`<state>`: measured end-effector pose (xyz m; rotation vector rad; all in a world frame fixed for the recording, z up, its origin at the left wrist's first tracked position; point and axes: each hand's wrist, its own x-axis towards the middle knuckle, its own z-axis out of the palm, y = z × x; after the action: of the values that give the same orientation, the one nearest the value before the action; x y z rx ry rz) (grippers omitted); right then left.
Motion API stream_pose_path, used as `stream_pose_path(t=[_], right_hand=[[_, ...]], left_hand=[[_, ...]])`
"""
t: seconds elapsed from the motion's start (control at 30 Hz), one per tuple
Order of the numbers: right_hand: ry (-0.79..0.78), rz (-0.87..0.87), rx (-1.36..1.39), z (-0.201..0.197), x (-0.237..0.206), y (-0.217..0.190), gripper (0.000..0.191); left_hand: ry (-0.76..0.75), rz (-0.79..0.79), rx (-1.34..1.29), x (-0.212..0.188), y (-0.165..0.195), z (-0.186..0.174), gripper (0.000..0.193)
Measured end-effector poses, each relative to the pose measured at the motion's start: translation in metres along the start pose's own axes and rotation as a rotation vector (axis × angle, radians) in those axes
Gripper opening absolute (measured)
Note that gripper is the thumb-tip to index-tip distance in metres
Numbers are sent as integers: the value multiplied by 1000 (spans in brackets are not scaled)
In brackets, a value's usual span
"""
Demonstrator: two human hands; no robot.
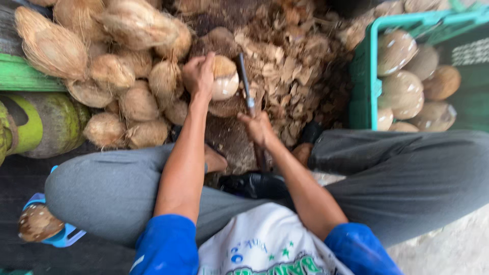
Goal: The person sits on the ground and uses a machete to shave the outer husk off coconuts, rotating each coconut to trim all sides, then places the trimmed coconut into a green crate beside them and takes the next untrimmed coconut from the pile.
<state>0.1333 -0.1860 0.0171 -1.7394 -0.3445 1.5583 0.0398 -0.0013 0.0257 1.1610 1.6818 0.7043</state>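
My left hand [199, 74] grips a partly husked coconut [224, 79], its pale shell showing on the right side. My right hand [259, 127] holds the handle of a long knife [245, 81] whose dark blade points away from me, right beside the coconut. Both hands work above a heap of brown husk pieces [290, 61] on the ground between my knees.
A pile of unhusked fibrous coconuts [122, 76] lies to the left. At the right stands a green plastic crate [364, 76] holding several peeled coconuts [402, 86]. A green gas cylinder [46, 122] lies at far left, and one coconut [36, 222] rests on a blue object near my left knee.
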Motion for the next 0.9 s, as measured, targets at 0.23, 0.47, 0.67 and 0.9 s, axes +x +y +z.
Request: stream_pose_path(t=[0.23, 0.47, 0.67, 0.9], right_hand=[[-42, -65, -158, 0, -5, 0, 28], [-75, -132, -86, -4, -21, -9, 27], [-41, -269, -163, -21, -24, -18, 22], [161, -579, -213, -25, -14, -19, 46]], left_hand=[[0, 91, 182, -4, -27, -30, 54], [-166, 92, -273, -12, -23, -27, 62], [32, 109, 202, -20, -5, -6, 56], [173, 28, 260, -22, -2, 14, 49]])
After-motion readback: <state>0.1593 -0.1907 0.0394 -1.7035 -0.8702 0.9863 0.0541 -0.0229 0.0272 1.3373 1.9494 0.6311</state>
